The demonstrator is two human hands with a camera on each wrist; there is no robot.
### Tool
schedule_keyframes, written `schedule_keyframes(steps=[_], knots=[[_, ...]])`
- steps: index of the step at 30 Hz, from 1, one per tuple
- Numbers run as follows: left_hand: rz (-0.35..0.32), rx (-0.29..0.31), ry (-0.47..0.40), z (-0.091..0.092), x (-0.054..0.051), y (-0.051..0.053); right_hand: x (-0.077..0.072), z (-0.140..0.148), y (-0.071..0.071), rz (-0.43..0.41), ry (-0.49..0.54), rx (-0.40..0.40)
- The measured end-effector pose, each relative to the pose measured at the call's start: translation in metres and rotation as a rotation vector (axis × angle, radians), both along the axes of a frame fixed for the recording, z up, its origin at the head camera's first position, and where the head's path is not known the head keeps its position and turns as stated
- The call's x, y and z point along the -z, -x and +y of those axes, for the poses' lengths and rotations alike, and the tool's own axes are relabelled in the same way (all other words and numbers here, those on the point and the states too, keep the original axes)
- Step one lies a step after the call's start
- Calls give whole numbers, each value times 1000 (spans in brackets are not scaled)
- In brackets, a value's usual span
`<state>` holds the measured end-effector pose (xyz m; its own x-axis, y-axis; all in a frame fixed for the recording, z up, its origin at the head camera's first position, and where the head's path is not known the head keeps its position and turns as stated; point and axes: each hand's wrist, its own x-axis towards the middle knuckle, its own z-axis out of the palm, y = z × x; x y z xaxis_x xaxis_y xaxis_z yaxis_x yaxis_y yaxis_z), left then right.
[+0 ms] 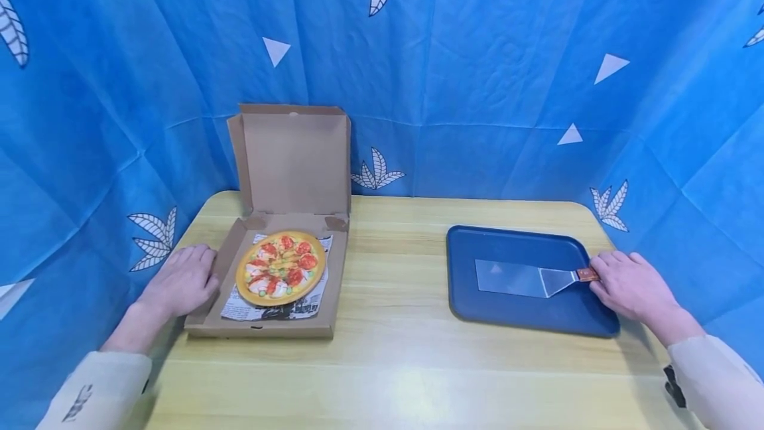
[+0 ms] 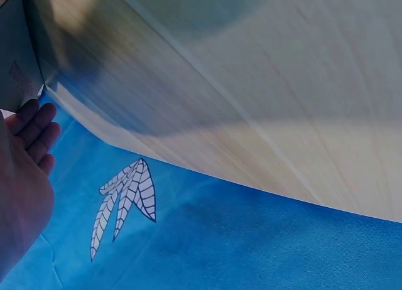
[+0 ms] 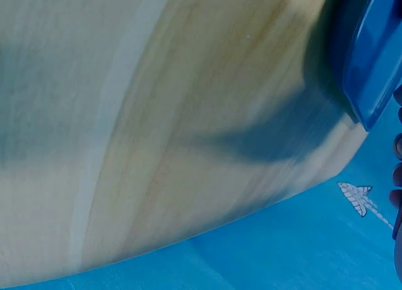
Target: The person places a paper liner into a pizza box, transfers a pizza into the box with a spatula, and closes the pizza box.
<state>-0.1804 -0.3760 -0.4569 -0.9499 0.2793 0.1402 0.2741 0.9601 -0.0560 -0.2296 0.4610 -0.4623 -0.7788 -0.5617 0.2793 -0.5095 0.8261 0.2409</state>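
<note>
The left hand (image 1: 182, 279) rests against the outer side wall of an open cardboard box (image 1: 292, 332), its fingers loose and gripping nothing. The left wrist view alone shows all four fingers laid out beside one another under that wall, and a faint print (image 2: 21, 78) on the cardboard above them. Just right of this hand, inside the box, a pizza (image 1: 282, 267) sits on printed paper (image 1: 241, 308); the lid (image 1: 298, 164) stands upright beyond. Only the head view shows these. Between the two hands runs bare wooden bench (image 1: 390, 297). Farther right, a dark blue tray (image 1: 519, 314) reaches under the fingers of the right hand (image 1: 633, 284), which pinches a spatula (image 1: 507, 277) by its brown handle (image 1: 587, 275). The blade points left from that hand, over the tray; whether it touches cannot be told. The right wrist view leaves out the spatula, catching fingertips at its border and the tray's corner above them.
</note>
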Motion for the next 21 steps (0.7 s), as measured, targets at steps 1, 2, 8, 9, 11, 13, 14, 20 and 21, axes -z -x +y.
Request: schedule_keyframes(steps=[1,2,8,9,11,13,14,20,21], knots=[[2,1,1,0,0,0,-1,0,0,-1,-3,0],[4,3,1,0,1,0,-1,0,-1,-3,-4,1],[13,8,-3,-1,1,0,-4,-2,-1,-22,7,31],[16,9,-4,-1,1,0,-4,-3,-1,-25,8,36],[23,11,-6,-1,1,0,-5,-3,0,-28,8,45],[25,10,-8,-1,1,0,-6,-4,-1,-27,8,47],[24,7,-8,-1,1,0,-6,-4,-1,-26,10,47],[10,-5,-5,1,0,-1,-6,-5,-3,-2,29,33],[9,-7,-5,1,0,-1,-6,-6,-3,-1,30,32]])
